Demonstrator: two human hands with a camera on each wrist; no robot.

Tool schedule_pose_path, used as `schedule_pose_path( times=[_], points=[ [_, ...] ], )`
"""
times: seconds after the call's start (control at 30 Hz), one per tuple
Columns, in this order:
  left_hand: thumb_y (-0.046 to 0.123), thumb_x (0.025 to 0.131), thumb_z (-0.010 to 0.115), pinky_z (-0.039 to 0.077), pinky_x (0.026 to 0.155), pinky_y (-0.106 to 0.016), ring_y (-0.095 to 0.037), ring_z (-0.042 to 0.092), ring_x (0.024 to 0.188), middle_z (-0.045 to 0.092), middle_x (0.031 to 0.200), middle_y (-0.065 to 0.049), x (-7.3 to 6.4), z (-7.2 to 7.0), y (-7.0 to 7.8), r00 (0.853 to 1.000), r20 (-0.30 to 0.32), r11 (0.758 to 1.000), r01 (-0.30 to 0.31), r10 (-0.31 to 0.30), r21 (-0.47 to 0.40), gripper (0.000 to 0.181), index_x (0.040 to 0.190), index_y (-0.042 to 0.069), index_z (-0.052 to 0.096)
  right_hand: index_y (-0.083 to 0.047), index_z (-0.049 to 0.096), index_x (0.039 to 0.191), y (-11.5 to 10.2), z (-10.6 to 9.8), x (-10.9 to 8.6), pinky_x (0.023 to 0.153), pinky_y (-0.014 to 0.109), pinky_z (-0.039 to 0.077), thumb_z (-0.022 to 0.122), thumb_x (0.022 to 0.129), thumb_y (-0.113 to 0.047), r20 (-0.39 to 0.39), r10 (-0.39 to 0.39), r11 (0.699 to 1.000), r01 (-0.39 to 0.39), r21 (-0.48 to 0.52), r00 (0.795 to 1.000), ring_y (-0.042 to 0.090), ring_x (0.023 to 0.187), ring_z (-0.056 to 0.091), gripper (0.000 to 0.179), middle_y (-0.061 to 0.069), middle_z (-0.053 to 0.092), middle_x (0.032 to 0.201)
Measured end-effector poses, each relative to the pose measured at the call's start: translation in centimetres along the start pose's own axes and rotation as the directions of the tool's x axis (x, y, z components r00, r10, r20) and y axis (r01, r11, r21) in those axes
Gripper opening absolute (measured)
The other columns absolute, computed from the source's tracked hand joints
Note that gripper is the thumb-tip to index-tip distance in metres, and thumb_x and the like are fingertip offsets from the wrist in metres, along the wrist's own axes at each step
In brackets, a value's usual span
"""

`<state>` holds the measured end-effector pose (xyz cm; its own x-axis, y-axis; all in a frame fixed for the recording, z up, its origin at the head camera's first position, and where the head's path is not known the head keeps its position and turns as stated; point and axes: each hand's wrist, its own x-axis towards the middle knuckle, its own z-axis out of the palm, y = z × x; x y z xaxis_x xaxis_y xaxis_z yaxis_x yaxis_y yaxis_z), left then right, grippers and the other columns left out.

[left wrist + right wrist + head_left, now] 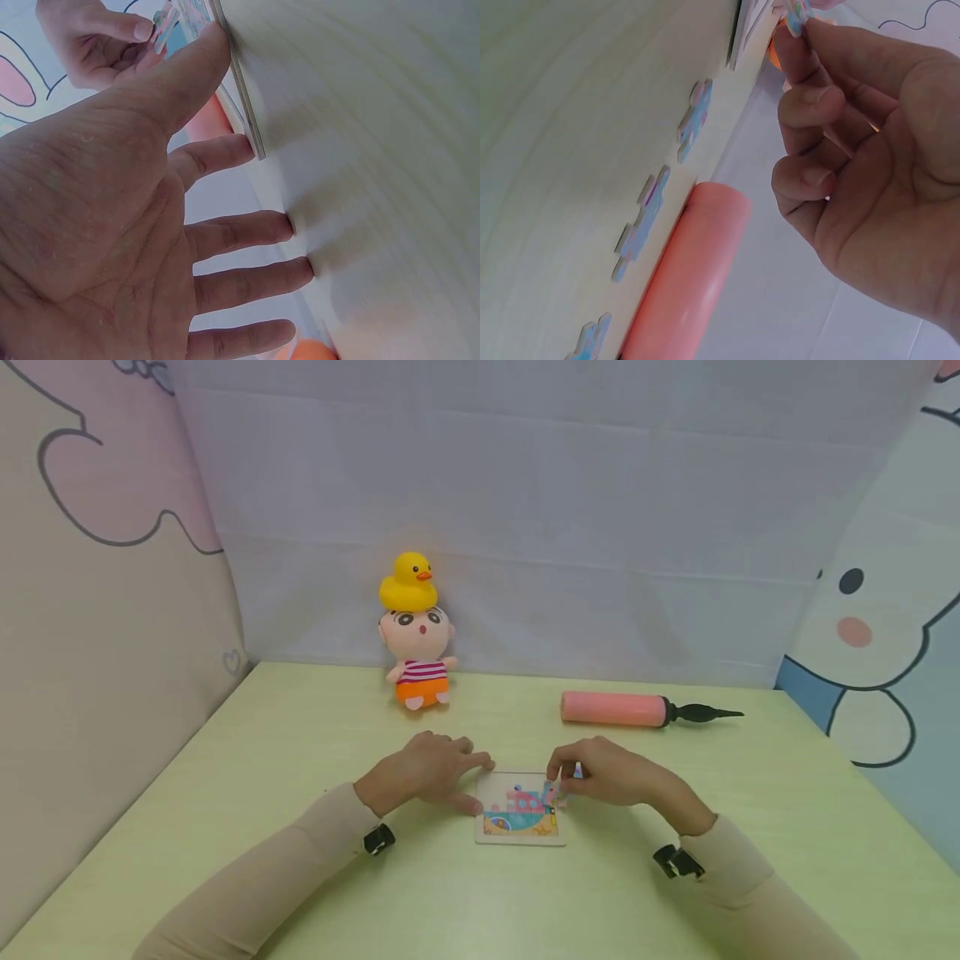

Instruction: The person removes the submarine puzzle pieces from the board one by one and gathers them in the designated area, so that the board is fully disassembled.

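A wooden jigsaw board [493, 789] with a light rim lies flat on the table, its lower part filled with a sea picture and a pink shape. My left hand [435, 768] spreads its fingers at the board's left side; in the left wrist view the thumb and index fingertip touch the board's edge. Over the board's right side, my right hand [611, 771] pinches a small blue and pink jigsaw piece [797, 16] between thumb and index finger. The other fingers of that hand are loosely bent. Whether the piece touches the board I cannot tell.
Several loose jigsaw pieces, one of them this blue piece [695, 120], lie right of the board. Behind them is a pink hand pump [615, 708] with a black nozzle. A doll [422, 670] with a yellow duck [408, 589] on its head sits at the back.
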<state>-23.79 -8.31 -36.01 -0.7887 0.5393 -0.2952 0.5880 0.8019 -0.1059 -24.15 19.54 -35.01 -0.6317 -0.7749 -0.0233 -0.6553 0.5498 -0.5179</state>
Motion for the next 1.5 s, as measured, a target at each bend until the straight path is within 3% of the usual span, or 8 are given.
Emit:
schedule_pose_path(
  times=[0.43,1.5],
  points=[
    [0.067,0.088,0.061,0.049,0.092,-0.042,-0.025,0.060,0.112,0.056,0.137,-0.003,0.1,0.1,-0.1,1.000,-0.006,1.000,-0.004,0.004,0.017,0.068,0.147,0.038,0.046,-0.014,0.069,0.090,1.6,-0.7,-2.4,0.065,0.024,0.047,0.071,0.092,-0.009,0.041,0.093,0.996,-0.093,0.008,0.995,0.008,0.073,0.054,0.006,-0.010,0.062,0.081],
    [0.066,0.088,0.061,0.048,0.091,-0.041,-0.025,0.060,0.109,0.057,0.135,-0.002,0.0,0.1,-0.2,1.000,-0.021,1.000,-0.020,0.020,-0.005,0.066,0.146,0.037,0.047,-0.013,0.068,0.089,1.8,-0.7,-2.0,0.062,0.023,0.043,0.071,0.091,-0.007,0.080,0.143,0.990,-0.144,0.005,0.987,0.009,0.071,0.051,0.008,-0.007,0.057,0.077]
  ],
)
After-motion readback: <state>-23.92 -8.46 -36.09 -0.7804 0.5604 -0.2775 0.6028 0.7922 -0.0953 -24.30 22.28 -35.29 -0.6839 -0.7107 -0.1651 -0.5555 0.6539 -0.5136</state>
